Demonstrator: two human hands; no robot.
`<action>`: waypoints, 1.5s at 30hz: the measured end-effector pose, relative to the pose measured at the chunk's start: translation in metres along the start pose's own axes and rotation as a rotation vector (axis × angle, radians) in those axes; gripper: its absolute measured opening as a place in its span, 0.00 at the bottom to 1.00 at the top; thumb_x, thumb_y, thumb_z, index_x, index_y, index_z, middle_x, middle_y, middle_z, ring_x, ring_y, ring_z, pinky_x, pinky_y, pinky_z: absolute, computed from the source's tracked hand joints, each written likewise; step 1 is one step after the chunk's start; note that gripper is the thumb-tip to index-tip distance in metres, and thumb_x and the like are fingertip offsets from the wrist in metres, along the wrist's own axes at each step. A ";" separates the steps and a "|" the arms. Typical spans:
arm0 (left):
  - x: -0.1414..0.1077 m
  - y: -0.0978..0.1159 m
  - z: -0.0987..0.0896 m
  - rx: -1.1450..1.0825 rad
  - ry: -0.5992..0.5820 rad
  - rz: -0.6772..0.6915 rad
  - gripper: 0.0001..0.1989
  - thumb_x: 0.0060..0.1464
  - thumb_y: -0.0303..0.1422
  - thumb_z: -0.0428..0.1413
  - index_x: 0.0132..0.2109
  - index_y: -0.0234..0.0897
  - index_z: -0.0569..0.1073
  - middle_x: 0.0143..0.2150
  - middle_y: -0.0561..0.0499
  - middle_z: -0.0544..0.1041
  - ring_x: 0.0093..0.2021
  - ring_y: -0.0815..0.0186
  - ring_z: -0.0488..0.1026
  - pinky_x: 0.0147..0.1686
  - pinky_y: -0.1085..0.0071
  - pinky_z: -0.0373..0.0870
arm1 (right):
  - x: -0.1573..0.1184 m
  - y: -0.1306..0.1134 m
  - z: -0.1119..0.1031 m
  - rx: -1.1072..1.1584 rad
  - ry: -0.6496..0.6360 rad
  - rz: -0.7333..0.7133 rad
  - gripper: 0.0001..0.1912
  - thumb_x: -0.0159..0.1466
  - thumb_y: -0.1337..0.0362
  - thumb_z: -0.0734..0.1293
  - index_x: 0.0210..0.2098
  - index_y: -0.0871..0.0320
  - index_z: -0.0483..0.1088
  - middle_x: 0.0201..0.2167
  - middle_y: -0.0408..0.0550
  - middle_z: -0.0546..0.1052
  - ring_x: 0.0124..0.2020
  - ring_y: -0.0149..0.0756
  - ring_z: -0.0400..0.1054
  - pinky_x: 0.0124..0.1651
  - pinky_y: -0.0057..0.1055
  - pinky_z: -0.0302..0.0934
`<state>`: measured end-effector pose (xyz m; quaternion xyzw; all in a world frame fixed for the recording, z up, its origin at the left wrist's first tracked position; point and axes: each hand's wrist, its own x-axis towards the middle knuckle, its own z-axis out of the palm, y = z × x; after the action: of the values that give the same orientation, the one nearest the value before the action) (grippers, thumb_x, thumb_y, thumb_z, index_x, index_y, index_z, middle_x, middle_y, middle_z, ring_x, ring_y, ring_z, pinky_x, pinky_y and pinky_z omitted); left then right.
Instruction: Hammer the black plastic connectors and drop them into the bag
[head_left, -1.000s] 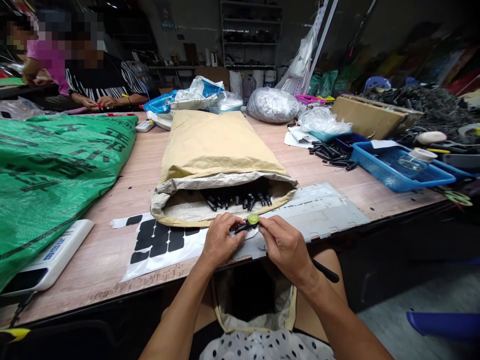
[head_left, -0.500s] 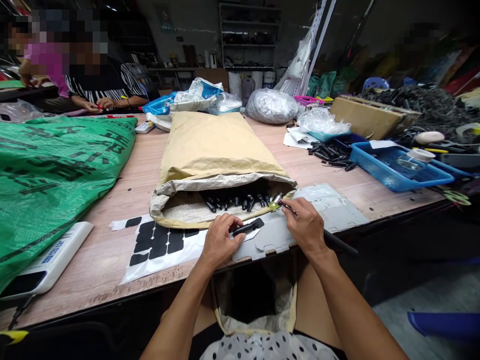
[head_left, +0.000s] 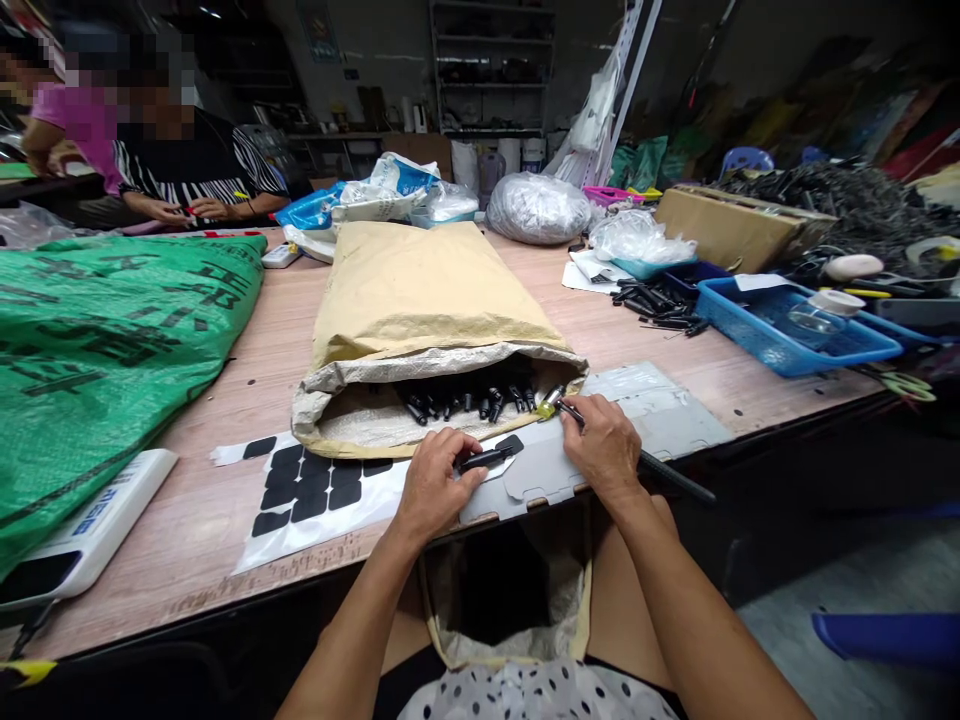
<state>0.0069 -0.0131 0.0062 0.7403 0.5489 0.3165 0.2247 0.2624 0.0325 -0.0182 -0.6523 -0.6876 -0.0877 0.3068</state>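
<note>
My left hand (head_left: 439,480) is closed around a slim black tube-shaped part (head_left: 484,459), which lies level just above a grey board (head_left: 547,465). In my right hand (head_left: 604,445), thumb and fingers pinch a thin dark stick-like piece (head_left: 571,411). Near its tip is a small yellow-and-clear object (head_left: 549,404), at the rim of the open beige woven sack (head_left: 435,290). Several black tubular parts (head_left: 495,400) lie in the sack's mouth. To the left, a white sheet with black rounded-square stickers (head_left: 307,485) is partly under the sack.
A black rod (head_left: 679,478) sticks out past the table edge. A green woven sack (head_left: 127,350) and a white device (head_left: 112,525) stand left; a blue basket (head_left: 795,330) and loose black parts (head_left: 652,300) right. Another sack (head_left: 510,600) hangs open at my lap. A co-worker (head_left: 187,170) sits across.
The whole view has shifted slightly, so things sit a little further left. Both hands keep nearly the same pose and hold the same pieces.
</note>
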 end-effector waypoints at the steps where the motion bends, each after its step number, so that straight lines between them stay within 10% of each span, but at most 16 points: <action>1: -0.004 0.004 -0.001 -0.006 0.007 0.032 0.06 0.56 0.30 0.61 0.42 0.40 0.75 0.39 0.50 0.75 0.43 0.57 0.69 0.45 0.61 0.64 | 0.000 0.000 0.000 0.000 -0.003 -0.001 0.11 0.65 0.66 0.68 0.47 0.54 0.77 0.40 0.47 0.78 0.43 0.42 0.67 0.44 0.36 0.57; 7: -0.060 0.042 0.011 -0.173 -0.234 0.263 0.07 0.65 0.33 0.53 0.48 0.40 0.73 0.41 0.47 0.75 0.41 0.61 0.72 0.41 0.65 0.66 | 0.000 -0.001 0.000 0.003 0.000 0.005 0.11 0.66 0.65 0.68 0.47 0.54 0.77 0.41 0.48 0.78 0.42 0.42 0.67 0.43 0.36 0.56; 16: -0.110 0.001 0.089 0.102 -0.530 -0.231 0.14 0.61 0.33 0.54 0.53 0.42 0.75 0.45 0.45 0.81 0.47 0.52 0.78 0.44 0.60 0.70 | 0.001 -0.003 -0.002 0.000 -0.011 0.004 0.11 0.66 0.65 0.68 0.47 0.55 0.76 0.41 0.49 0.78 0.43 0.43 0.67 0.44 0.35 0.55; 20: -0.090 0.027 0.067 0.005 -0.412 -0.050 0.05 0.59 0.32 0.58 0.42 0.42 0.76 0.40 0.50 0.79 0.38 0.61 0.77 0.37 0.68 0.68 | 0.000 -0.003 -0.002 -0.006 -0.011 0.007 0.11 0.66 0.65 0.68 0.48 0.54 0.77 0.41 0.48 0.78 0.43 0.43 0.67 0.43 0.35 0.54; 28: 0.034 0.032 0.007 0.197 0.305 -0.097 0.06 0.60 0.36 0.59 0.42 0.39 0.74 0.35 0.51 0.76 0.34 0.63 0.73 0.34 0.69 0.66 | 0.000 -0.003 -0.001 0.003 -0.009 0.010 0.11 0.65 0.66 0.68 0.47 0.54 0.76 0.40 0.48 0.78 0.42 0.42 0.66 0.43 0.35 0.54; 35: 0.068 0.002 0.002 0.384 0.221 -0.186 0.07 0.61 0.32 0.58 0.46 0.38 0.75 0.39 0.48 0.77 0.40 0.58 0.75 0.41 0.66 0.68 | 0.000 -0.005 -0.003 0.003 -0.031 0.024 0.11 0.65 0.65 0.68 0.48 0.54 0.76 0.41 0.48 0.78 0.43 0.42 0.66 0.44 0.35 0.54; 40: 0.034 0.002 -0.009 0.227 0.321 -0.123 0.06 0.62 0.33 0.56 0.44 0.39 0.76 0.37 0.50 0.76 0.35 0.62 0.73 0.39 0.67 0.67 | 0.000 -0.004 -0.004 0.006 -0.030 0.029 0.10 0.66 0.65 0.67 0.47 0.53 0.76 0.41 0.47 0.77 0.43 0.42 0.66 0.44 0.35 0.54; 45: -0.006 -0.003 -0.015 0.077 0.092 -0.002 0.06 0.63 0.34 0.56 0.45 0.41 0.76 0.39 0.51 0.77 0.40 0.61 0.73 0.42 0.65 0.67 | 0.000 -0.004 -0.004 0.017 -0.020 0.016 0.10 0.66 0.65 0.67 0.46 0.54 0.76 0.41 0.49 0.77 0.43 0.43 0.65 0.44 0.36 0.54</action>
<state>-0.0071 -0.0179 0.0138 0.7325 0.5712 0.3286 0.1709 0.2598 0.0302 -0.0143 -0.6559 -0.6862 -0.0731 0.3061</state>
